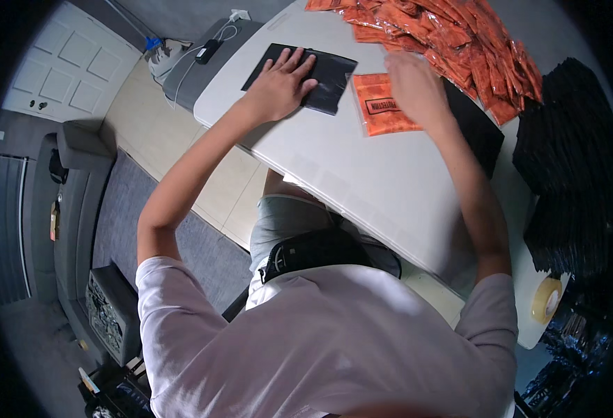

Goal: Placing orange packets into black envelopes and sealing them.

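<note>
My left hand (281, 86) lies flat with its fingers spread on a black plastic packet (332, 78) at the table's far left. My right hand (415, 86) is blurred, over the upper right of an orange packet in a clear sleeve (377, 117). Whether its fingers grip that packet I cannot tell. The orange packet bears a boxed line of writing and lies on the white table (348, 172). Partly behind my right forearm is a flat black item (476, 136).
A heap of orange packets (432, 31) covers the table's far side. Tall stacks of black packets (567, 136) stand at the right. A roll of clear tape (546, 300) is near the right corner. Beyond the table's left end, a power adapter (208, 51) with white cables rests on a grey seat.
</note>
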Motion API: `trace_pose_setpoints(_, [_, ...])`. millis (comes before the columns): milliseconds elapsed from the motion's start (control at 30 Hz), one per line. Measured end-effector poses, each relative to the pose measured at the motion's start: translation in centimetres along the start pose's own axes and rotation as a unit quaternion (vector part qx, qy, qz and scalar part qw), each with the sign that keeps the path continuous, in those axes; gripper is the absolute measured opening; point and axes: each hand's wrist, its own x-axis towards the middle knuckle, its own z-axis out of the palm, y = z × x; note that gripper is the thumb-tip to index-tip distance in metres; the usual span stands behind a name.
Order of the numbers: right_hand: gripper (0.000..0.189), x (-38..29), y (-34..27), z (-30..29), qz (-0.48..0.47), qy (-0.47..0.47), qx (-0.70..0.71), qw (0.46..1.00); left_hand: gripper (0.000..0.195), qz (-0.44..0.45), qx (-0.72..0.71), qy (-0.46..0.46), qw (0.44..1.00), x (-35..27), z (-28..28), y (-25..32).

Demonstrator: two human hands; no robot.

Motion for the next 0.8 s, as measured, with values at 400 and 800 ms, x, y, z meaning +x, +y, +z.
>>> trace_pose_setpoints(400, [0.052, -3.2, -0.9, 4.1, 0.032, -0.1, -0.009, 0.994, 0.062, -0.043, 0.043, -0.023, 0.998, -2.0, -0.6, -2.0])
trace_pose_setpoints(800, [0.062, -3.1, -1.9, 3.9, 0.007, -0.074, -0.086, 0.993, 0.088, -0.065, 0.092, -0.044, 0.993, -1.9, -1.2, -1.0])
